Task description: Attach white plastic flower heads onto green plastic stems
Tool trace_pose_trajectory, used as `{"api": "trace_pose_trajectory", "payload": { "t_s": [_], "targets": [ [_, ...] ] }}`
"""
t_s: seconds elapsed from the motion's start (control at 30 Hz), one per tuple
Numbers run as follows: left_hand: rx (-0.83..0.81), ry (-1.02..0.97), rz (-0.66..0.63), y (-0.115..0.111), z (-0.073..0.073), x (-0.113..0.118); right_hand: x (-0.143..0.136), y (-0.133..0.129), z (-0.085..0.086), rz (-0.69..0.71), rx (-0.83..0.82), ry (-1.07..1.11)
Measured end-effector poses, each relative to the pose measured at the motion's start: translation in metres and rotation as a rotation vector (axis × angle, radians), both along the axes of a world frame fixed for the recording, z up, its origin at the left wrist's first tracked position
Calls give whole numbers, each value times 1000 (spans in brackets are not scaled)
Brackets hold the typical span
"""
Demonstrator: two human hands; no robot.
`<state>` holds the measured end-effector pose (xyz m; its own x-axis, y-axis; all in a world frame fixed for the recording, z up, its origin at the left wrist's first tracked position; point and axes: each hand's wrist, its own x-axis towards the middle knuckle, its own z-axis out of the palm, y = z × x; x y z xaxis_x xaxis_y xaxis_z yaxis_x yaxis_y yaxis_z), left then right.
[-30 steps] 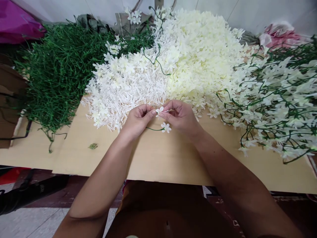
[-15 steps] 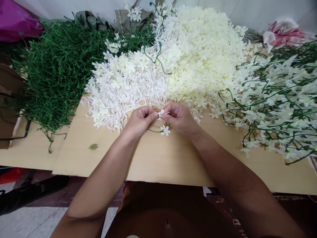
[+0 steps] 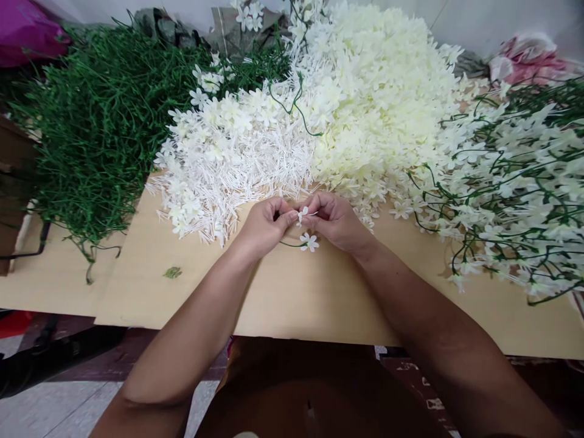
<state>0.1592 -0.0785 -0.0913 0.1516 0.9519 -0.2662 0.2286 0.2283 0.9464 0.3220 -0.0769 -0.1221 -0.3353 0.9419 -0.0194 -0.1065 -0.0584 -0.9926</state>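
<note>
While my fingertips meet just in front of the white heap, a small white artificial flower with narrow petals [image 3: 303,215] sits between them, above the surface [image 3: 319,304]. My left hand [image 3: 267,224] has its grip closed, thumb and forefinger together at the flower's left edge, though I cannot tell exactly what is pinched there. My right hand [image 3: 335,222] has its grip closed on a thin white stalk [image 3: 312,214] that shows at the flower's right side. Just below my fingertips there is a second white flower, open-petalled [image 3: 309,243], at the end of a thin green plastic stem [image 3: 293,244] that runs out from beneath my left hand. Beyond my hands lies a heap of slender white stalks with white blossoms among them [image 3: 255,158], and a forked green stem [image 3: 296,106] rests across it. Against its right side rises a tall mound of pale yellow petals [image 3: 383,103]. Farther right, white flowers on long green stems [image 3: 515,201] are spread in a loose pile, with a pink-and-white crumpled bag [image 3: 529,59] behind them. To the left spreads a big tangle of dark green stems [image 3: 109,121], near a brown cardboard box [image 3: 16,188] and a shiny purple bag [image 3: 27,36]. A small greenish scrap [image 3: 172,272] lies near my left forearm.
</note>
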Motion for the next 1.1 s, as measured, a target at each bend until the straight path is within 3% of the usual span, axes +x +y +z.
{"api": "trace_pose_trajectory", "payload": {
  "t_s": [0.37,0.57,0.67,0.77,1.1],
  "targets": [
    [10,-10,-113,4,-3,-7,-3,-3,-4,-35,23,-80],
    [9,-74,-133,6,-1,-12,-3,1,-1,-100,-6,27],
    [40,-73,-209,7,-1,-12,-1,3,1,-116,-62,97],
    [81,-35,-267,7,-2,-11,1,4,2,-84,-124,143],
    [111,-115,-277,3,-1,-9,10,5,8,91,-189,232]
  ]
}}
